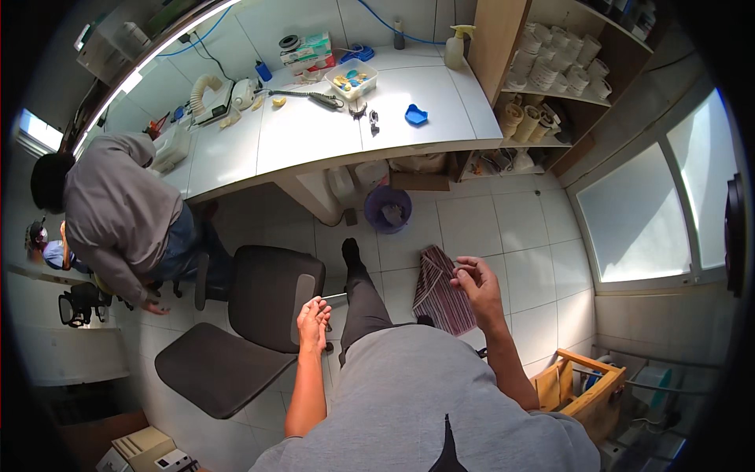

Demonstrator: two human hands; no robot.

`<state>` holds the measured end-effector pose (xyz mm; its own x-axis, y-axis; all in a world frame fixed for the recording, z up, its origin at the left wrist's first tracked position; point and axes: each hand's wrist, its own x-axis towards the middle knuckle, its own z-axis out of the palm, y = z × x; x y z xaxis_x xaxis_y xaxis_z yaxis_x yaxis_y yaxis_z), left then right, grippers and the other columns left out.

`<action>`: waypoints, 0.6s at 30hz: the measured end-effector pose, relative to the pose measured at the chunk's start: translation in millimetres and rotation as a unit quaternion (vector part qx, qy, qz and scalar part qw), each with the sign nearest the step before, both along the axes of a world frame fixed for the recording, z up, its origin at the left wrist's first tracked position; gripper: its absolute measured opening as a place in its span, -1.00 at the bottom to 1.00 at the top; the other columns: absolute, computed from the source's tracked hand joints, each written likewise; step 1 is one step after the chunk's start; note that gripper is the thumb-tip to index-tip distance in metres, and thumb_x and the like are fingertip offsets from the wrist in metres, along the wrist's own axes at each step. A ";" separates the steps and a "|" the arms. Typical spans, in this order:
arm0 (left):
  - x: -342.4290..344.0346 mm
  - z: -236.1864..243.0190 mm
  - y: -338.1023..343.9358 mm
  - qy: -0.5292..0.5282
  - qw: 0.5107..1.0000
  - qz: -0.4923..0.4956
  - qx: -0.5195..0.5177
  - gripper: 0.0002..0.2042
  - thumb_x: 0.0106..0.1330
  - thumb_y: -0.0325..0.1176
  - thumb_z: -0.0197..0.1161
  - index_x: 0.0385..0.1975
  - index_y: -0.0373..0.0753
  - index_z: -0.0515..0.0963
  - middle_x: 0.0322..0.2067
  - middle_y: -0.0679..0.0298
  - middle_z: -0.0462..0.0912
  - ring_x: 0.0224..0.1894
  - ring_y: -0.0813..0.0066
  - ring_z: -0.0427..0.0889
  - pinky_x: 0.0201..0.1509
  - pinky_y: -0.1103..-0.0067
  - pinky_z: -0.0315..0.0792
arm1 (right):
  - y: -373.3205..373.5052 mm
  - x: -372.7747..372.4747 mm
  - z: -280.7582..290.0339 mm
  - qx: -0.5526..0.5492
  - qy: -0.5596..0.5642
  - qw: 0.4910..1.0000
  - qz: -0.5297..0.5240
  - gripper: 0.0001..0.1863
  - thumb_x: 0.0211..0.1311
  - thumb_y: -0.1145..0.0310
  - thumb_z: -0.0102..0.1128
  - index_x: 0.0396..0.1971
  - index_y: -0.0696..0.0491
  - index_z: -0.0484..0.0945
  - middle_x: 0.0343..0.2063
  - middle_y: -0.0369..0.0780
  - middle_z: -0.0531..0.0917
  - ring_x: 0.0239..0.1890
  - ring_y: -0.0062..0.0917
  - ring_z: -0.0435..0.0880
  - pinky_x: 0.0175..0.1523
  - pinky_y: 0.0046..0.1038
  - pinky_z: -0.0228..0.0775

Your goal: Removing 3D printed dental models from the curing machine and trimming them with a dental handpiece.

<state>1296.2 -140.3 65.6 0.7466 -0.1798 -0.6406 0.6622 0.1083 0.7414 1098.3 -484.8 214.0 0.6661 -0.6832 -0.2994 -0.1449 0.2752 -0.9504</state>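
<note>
Running along the far wall: a white-tiled workbench (307,130), its top strewn with small items. At its right end stands a wooden shelving unit (578,126) loaded with pale cast-like pieces. Co-worker (122,204) in grey top and jeans at the bench's left end, back bent.

Black office chair (267,275) on the floor, left of the wearer's legs; nearest thing to the left hand, which overlaps its edge in view. Contact cannot be told. Striped cloth (440,291) lies rumpled on the tiles, nearest to the right hand and partly behind it in view.

Purple bucket (388,210) below the bench front, something pale inside. Spray bottle (456,49) toward the bench's right end; white tub (351,81) with blue and yellow pieces to its left.

Left hand (314,321): fingers curled well in; contents cannot be told. Right hand (478,285): raised, fingers bent, thumb close to index; whether anything is pinched, cannot tell.

Blue piece (416,116) alone near the bench's front edge.
</note>
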 end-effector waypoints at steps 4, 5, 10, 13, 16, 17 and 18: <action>133.4 4.7 -63.0 -0.159 0.984 -0.066 0.038 -0.74 0.60 -0.22 0.19 0.05 -0.26 0.60 -0.14 0.27 0.70 -0.22 0.56 0.69 -0.11 0.65 0.55 | -12.5 19.3 -71.5 -0.123 0.134 0.983 -0.034 -0.67 0.45 0.40 0.24 0.12 0.18 0.57 -0.23 -0.17 0.72 -0.23 -0.54 0.72 -0.06 -0.45 0.59; 175.1 6.2 -87.1 -0.161 0.981 -0.097 0.042 -0.74 0.60 -0.22 0.19 0.05 -0.26 0.60 -0.14 0.27 0.70 -0.22 0.56 0.69 -0.11 0.65 0.55 | -13.9 27.9 -88.1 -0.185 0.205 0.960 -0.046 -0.67 0.43 0.38 0.26 0.11 0.18 0.57 -0.25 -0.15 0.74 -0.25 -0.53 0.73 -0.08 -0.42 0.59; 332.0 37.5 -200.9 -0.150 0.928 -0.319 0.118 -0.45 0.58 0.21 0.05 -0.25 -0.23 0.62 -0.43 0.34 0.64 -0.43 0.63 0.59 -0.36 0.67 0.40 | 38.6 26.8 -159.0 0.048 0.326 0.905 -0.270 -0.72 0.42 0.36 0.21 0.03 0.15 0.61 -0.27 -0.18 0.72 -0.30 -0.53 0.69 -0.18 -0.50 0.55; 412.8 30.6 -257.7 -0.022 0.908 -0.405 0.105 -0.29 0.52 0.42 -0.11 -0.35 -0.21 0.58 -0.48 0.34 0.60 -0.49 0.60 0.55 -0.40 0.66 0.34 | 117.9 30.6 -208.6 0.316 0.245 0.821 -0.408 -0.75 0.45 0.31 0.18 0.00 0.11 0.60 -0.38 -0.27 0.67 -0.42 -0.58 0.63 -0.31 -0.53 0.46; 441.1 -9.3 -309.9 0.012 0.872 -0.451 0.190 -0.19 0.50 0.50 -0.26 -0.42 -0.22 0.59 -0.53 0.33 0.62 -0.55 0.56 0.55 -0.43 0.64 0.37 | 268.3 36.9 -302.8 0.082 0.329 0.894 -0.294 -0.78 0.37 0.29 0.23 -0.19 0.15 0.65 -0.38 -0.18 0.68 -0.45 -0.36 0.62 -0.26 -0.31 0.50; 453.8 -12.3 -315.6 -0.008 0.855 -0.452 0.255 -0.16 0.49 0.52 -0.30 -0.43 -0.21 0.59 -0.56 0.33 0.62 -0.58 0.56 0.53 -0.45 0.63 0.37 | 258.4 44.2 -298.2 0.092 0.321 0.896 -0.293 -0.78 0.37 0.29 0.23 -0.19 0.15 0.65 -0.38 -0.18 0.68 -0.45 -0.36 0.62 -0.26 -0.31 0.50; 467.5 -14.0 -318.7 -0.032 0.849 -0.451 0.275 -0.14 0.47 0.54 -0.36 -0.45 -0.20 0.59 -0.61 0.34 0.60 -0.65 0.55 0.50 -0.52 0.63 0.34 | 261.5 87.7 -300.8 0.096 0.316 0.901 -0.281 -0.76 0.36 0.27 0.23 -0.17 0.14 0.64 -0.35 -0.18 0.68 -0.42 -0.36 0.62 -0.24 -0.30 0.50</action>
<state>1763.7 -459.1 51.7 0.5004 -0.3846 -0.7757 0.2480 -0.7947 0.5540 1186.0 -223.2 -86.8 -0.1133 -0.7546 -0.6463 -0.4262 0.6245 -0.6545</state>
